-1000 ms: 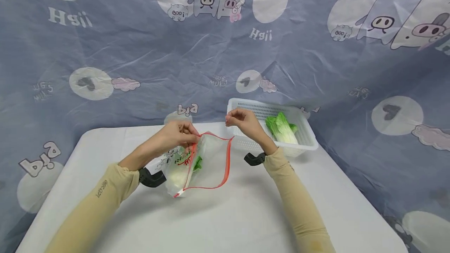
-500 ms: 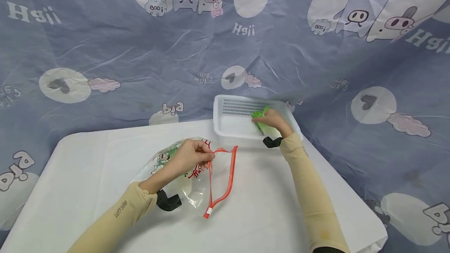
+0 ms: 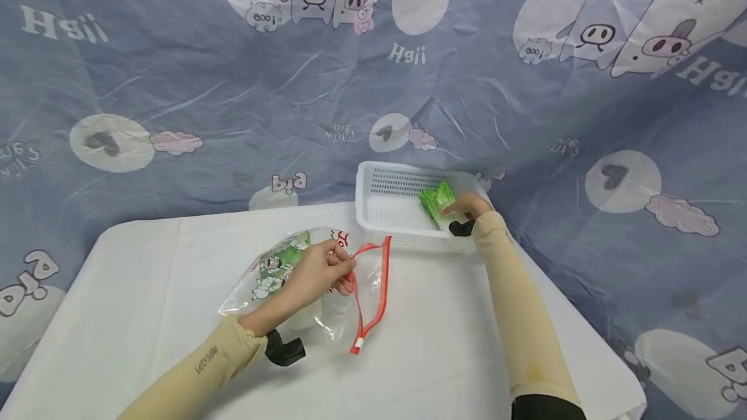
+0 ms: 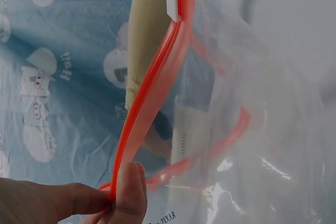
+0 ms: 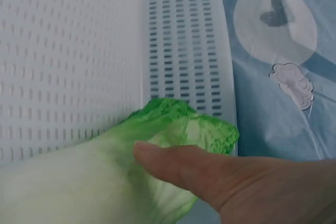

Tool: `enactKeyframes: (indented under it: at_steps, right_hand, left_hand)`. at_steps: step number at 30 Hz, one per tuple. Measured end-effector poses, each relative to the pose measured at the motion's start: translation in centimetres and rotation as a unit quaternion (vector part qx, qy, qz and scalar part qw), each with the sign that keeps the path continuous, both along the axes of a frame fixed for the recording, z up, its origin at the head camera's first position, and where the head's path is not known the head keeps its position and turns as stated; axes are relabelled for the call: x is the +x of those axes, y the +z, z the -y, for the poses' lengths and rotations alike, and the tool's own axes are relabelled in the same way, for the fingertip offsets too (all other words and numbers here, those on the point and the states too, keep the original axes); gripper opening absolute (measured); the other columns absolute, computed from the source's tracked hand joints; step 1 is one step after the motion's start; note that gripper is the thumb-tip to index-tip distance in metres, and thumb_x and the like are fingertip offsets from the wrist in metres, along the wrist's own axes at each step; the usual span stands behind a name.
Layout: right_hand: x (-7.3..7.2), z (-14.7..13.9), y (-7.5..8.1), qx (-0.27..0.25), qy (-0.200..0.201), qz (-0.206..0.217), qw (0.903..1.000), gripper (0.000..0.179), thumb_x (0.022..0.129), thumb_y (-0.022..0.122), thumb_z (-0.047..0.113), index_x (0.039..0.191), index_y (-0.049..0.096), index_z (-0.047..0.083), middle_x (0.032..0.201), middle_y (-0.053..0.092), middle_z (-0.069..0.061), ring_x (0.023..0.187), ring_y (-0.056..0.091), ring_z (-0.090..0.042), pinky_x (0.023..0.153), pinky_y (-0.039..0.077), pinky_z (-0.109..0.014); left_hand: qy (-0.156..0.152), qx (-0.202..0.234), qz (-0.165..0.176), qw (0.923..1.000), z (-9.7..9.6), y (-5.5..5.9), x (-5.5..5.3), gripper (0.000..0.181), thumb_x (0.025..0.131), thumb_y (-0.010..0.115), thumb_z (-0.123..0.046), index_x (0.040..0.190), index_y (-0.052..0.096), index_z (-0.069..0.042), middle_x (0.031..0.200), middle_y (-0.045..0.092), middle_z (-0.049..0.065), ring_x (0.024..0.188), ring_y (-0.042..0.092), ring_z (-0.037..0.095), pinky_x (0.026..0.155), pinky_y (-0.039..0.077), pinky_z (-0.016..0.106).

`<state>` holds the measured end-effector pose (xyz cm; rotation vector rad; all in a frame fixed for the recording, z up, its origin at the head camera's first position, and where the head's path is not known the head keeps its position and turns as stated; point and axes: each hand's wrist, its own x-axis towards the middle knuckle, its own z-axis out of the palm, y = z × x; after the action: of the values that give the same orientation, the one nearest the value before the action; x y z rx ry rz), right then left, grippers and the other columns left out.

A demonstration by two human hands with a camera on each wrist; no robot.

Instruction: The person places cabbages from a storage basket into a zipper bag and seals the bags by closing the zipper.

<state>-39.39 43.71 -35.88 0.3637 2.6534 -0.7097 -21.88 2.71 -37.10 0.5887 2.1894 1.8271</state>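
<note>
My left hand (image 3: 317,275) pinches the red zip edge of a clear slider zip bag (image 3: 274,268) between thumb and fingers. Its mouth gapes to the right, and the white slider (image 4: 172,2) sits at one end of the red strip. A pale shape shows through the plastic, partly behind my wrist. Over at the white perforated basket (image 3: 366,214), my right hand (image 3: 474,205) is at a head of napa cabbage (image 3: 436,201). In the right wrist view its straight thumb (image 5: 173,163) lies across the leaves; the other fingers are hidden, and I cannot tell whether they grip.
A white-covered table (image 3: 432,342) bears the bag and the basket. Behind it hangs a blue-grey patterned cloth (image 3: 280,96), close to the basket's back rim. Both forearms wear beige sleeves (image 3: 513,303).
My right hand has gone from above the bag to the cabbage in the basket, then shifted slightly right along it. My left hand keeps its pinch, and the bag now lies more turned and spread.
</note>
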Motion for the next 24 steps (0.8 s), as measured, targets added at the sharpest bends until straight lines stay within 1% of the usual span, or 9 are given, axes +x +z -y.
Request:
enactKeyframes:
  at_steps: [2, 5, 6, 10, 13, 15, 18, 20, 24]
  right_hand:
    - [-0.9, -1.1, -0.9, -0.003, 0.002, 0.004, 1.0000, 0.041, 0.080, 0.075, 0.037, 0.062, 0.047, 0.014, 0.057, 0.027, 0.003, 0.053, 0.027, -0.013, 0.055, 0.033, -0.031]
    - [-2.4, -2.4, -2.4, -0.010, 0.007, 0.004, 0.9999, 0.042, 0.074, 0.081, 0.039, 0.060, 0.048, 0.017, 0.058, 0.029, 0.002, 0.054, 0.030, -0.015, 0.055, 0.035, -0.032]
    - [-2.1, -2.0, -2.2, -0.004, -0.004, 0.002, 1.0000, 0.042, 0.074, 0.081, 0.036, 0.061, 0.047, 0.015, 0.060, 0.028, 0.001, 0.057, 0.029, -0.016, 0.057, 0.034, -0.033]
    - [-1.2, -1.3, -1.6, 0.015, 0.005, 0.007, 0.9999, 0.048, 0.079, 0.076, 0.036, 0.055, 0.039, 0.017, 0.053, 0.026, 0.004, 0.051, 0.026, -0.013, 0.052, 0.032, -0.029]
    - [0.5, -0.2, -0.2, 0.021, -0.005, -0.005, 0.9997, 0.036, 0.086, 0.067, 0.035, 0.065, 0.046, 0.015, 0.058, 0.031, 0.005, 0.055, 0.031, -0.013, 0.055, 0.036, -0.028]
    - [1.3, 0.2, 0.6, 0.019, -0.014, -0.035, 0.9991, 0.033, 0.088, 0.065, 0.038, 0.075, 0.049, 0.011, 0.064, 0.037, 0.003, 0.059, 0.037, -0.013, 0.058, 0.040, -0.029]
    - [2.0, 0.9, 1.7, 0.002, -0.014, -0.112, 0.9936, 0.039, 0.088, 0.065, 0.040, 0.090, 0.050, 0.004, 0.076, 0.043, -0.003, 0.067, 0.042, -0.016, 0.065, 0.045, -0.032]
    - [2.4, 1.3, 2.2, -0.023, -0.005, -0.177, 0.9839, 0.046, 0.088, 0.066, 0.037, 0.104, 0.051, -0.003, 0.090, 0.050, -0.010, 0.079, 0.049, -0.020, 0.075, 0.047, -0.035]
    - [3.8, 2.6, 2.9, -0.035, 0.005, -0.284, 0.9583, 0.057, 0.087, 0.065, 0.034, 0.120, 0.048, -0.009, 0.110, 0.055, -0.023, 0.096, 0.053, -0.031, 0.083, 0.049, -0.043]
  left_hand:
    - [-0.002, 0.006, 0.000, 1.0000, 0.0, -0.4, -0.2, 0.013, 0.089, 0.065, -0.005, 0.095, 0.057, 0.004, 0.070, 0.069, 0.016, 0.055, 0.067, 0.026, 0.054, 0.058, 0.035]
    - [0.004, 0.001, -0.007, 1.0000, 0.2, -0.4, -0.1, 0.012, 0.087, 0.067, -0.005, 0.093, 0.059, 0.002, 0.069, 0.069, 0.012, 0.054, 0.066, 0.020, 0.053, 0.057, 0.031]
    - [0.008, 0.000, -0.008, 0.9999, 0.3, -0.3, -0.1, 0.012, 0.087, 0.068, -0.006, 0.092, 0.060, 0.001, 0.069, 0.069, 0.011, 0.055, 0.066, 0.019, 0.052, 0.056, 0.030]
    - [0.020, -0.002, -0.015, 0.9997, 0.5, 0.0, -0.1, 0.014, 0.087, 0.070, -0.012, 0.089, 0.063, -0.001, 0.069, 0.068, 0.009, 0.054, 0.064, 0.016, 0.050, 0.053, 0.028]
    - [0.028, 0.002, -0.017, 0.9995, 0.7, 0.3, -0.2, 0.016, 0.087, 0.071, -0.017, 0.088, 0.064, -0.002, 0.069, 0.068, 0.008, 0.054, 0.062, 0.014, 0.049, 0.050, 0.027]
    - [0.032, 0.008, -0.017, 0.9993, 0.9, 0.6, -0.2, 0.017, 0.087, 0.071, -0.018, 0.088, 0.064, -0.002, 0.068, 0.068, 0.008, 0.054, 0.062, 0.014, 0.048, 0.049, 0.026]
    - [0.039, 0.019, -0.013, 0.9990, 1.2, 1.0, -0.4, 0.017, 0.087, 0.071, -0.017, 0.089, 0.063, -0.002, 0.068, 0.068, 0.008, 0.054, 0.062, 0.015, 0.048, 0.049, 0.025]
    - [0.042, 0.025, -0.009, 0.9988, 1.4, 1.2, -0.5, 0.017, 0.088, 0.071, -0.016, 0.090, 0.063, -0.001, 0.068, 0.067, 0.008, 0.055, 0.062, 0.016, 0.049, 0.050, 0.024]
    - [0.046, 0.034, 0.005, 0.9983, 1.6, 1.4, -0.6, 0.016, 0.088, 0.070, -0.015, 0.091, 0.062, -0.001, 0.068, 0.066, 0.007, 0.056, 0.061, 0.017, 0.050, 0.050, 0.023]
